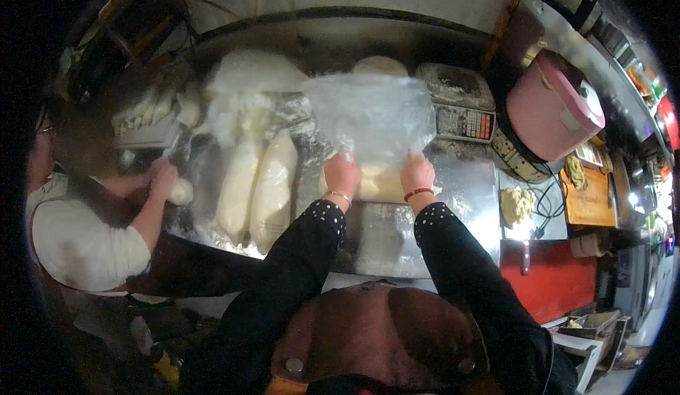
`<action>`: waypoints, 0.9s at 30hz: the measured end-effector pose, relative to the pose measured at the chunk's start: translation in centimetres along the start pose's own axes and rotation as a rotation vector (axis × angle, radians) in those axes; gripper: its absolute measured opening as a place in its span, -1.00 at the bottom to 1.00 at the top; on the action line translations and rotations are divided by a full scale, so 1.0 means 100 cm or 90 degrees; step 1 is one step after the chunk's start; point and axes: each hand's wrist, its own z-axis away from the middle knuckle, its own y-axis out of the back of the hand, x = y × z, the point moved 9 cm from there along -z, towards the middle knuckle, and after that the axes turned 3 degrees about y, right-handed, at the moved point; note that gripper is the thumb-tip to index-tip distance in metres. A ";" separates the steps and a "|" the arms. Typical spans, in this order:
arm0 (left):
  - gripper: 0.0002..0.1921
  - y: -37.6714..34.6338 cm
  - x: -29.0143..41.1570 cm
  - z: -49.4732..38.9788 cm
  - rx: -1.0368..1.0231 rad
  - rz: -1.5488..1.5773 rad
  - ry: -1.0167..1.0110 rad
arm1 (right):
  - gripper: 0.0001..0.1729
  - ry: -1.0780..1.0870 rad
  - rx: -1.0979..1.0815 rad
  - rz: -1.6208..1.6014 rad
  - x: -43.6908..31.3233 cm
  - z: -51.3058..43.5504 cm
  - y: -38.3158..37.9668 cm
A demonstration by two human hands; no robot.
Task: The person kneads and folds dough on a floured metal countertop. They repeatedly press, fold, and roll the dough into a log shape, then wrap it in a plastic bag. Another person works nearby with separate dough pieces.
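Observation:
My left hand (342,176) and my right hand (417,176) grip the near corners of a clear plastic sheet or bag (372,111), spread out in front of me. Beneath its near edge and between my hands lies a long pale dough piece (380,183) on the floury metal table (382,238). To the left of my left hand two long dough rolls, the nearer one (274,190) and another (239,188), lie wrapped in clear plastic. The sheet hides part of the table behind it.
A floury digital scale (462,121) stands back right, beside a pink rice cooker (555,105). Further right are a dough lump (519,206), a coiled black cable (551,198) and a knife (525,257). At the left a co-worker (90,235) handles a small dough piece (180,191).

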 end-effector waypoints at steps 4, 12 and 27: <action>-0.85 0.008 0.006 0.012 0.026 0.013 -0.081 | -0.53 -0.026 -0.090 0.013 0.005 0.007 -0.014; -0.76 -0.013 -0.004 0.010 -0.061 -0.129 -0.192 | -0.57 0.047 -0.028 -0.046 0.017 -0.004 -0.020; -0.44 -0.027 0.021 0.015 -0.454 -0.015 -0.198 | -0.36 0.034 -0.382 -0.626 0.033 0.003 0.006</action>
